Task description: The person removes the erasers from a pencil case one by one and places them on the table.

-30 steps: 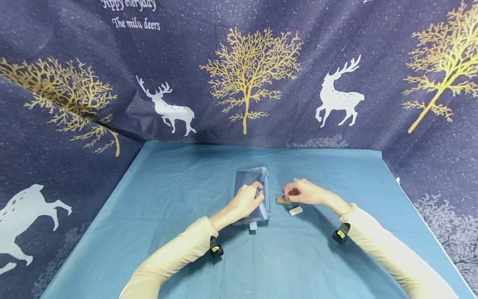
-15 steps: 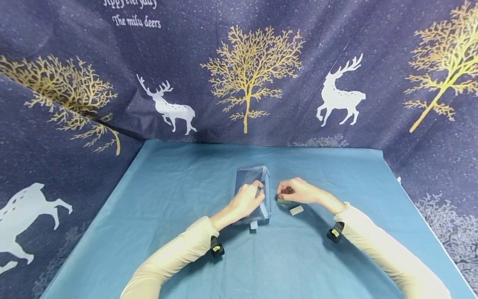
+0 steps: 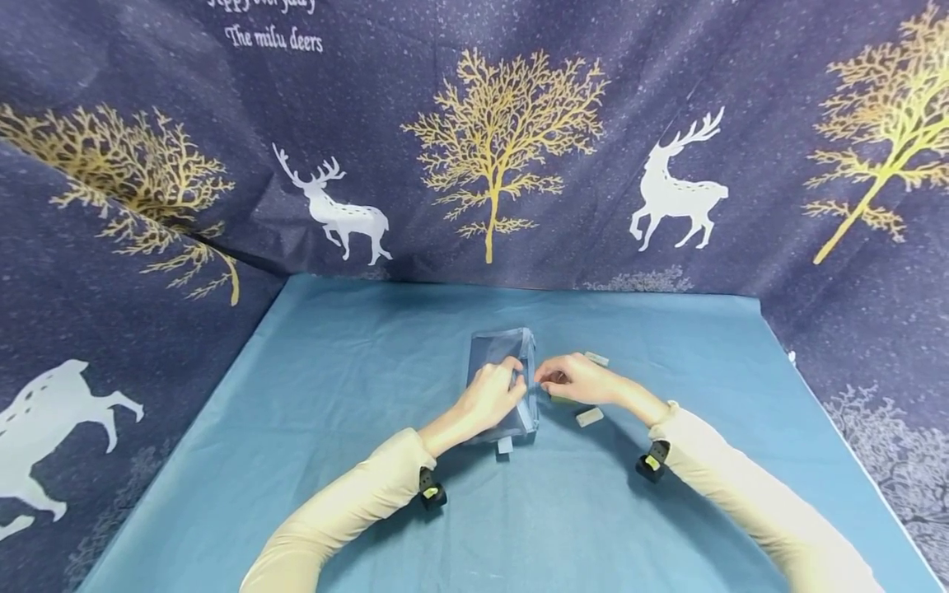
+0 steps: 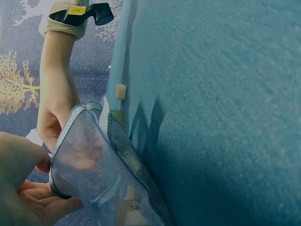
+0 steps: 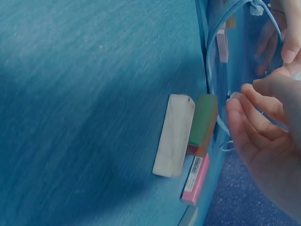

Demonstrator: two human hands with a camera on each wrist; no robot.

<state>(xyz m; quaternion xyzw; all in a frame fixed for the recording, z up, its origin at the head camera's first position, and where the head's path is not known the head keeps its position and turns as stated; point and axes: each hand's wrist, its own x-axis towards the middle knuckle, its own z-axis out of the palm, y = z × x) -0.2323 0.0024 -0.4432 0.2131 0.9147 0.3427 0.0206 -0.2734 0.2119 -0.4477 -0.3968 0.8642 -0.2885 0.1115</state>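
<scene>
A blue see-through mesh pouch [image 3: 491,346] stands on the cloth. My left hand [image 3: 489,397] pinches the rim of its mouth between thumb and fingers. At that mouth is my right hand [image 3: 582,379], its fingers [image 5: 244,117] bent towards the thumb; I cannot tell whether it holds something small. Through the mesh show a pale block [image 5: 222,45] and other small pieces. Below the right hand in its wrist view lie a white eraser [image 5: 174,136], a green and brown block [image 5: 203,120] and a pink eraser with a white label [image 5: 195,181].
Another pale block [image 3: 596,359] lies behind the right hand. A light tab [image 3: 504,445] sticks out at the pouch's near end. Blue cloth [image 3: 356,354] covers the table, and a dark curtain [image 3: 415,206] with deer and trees hangs behind it.
My right hand has moved left from over the blocks to the pouch's mouth, uncovering the pale block at the back. The left hand keeps its grip on the pouch.
</scene>
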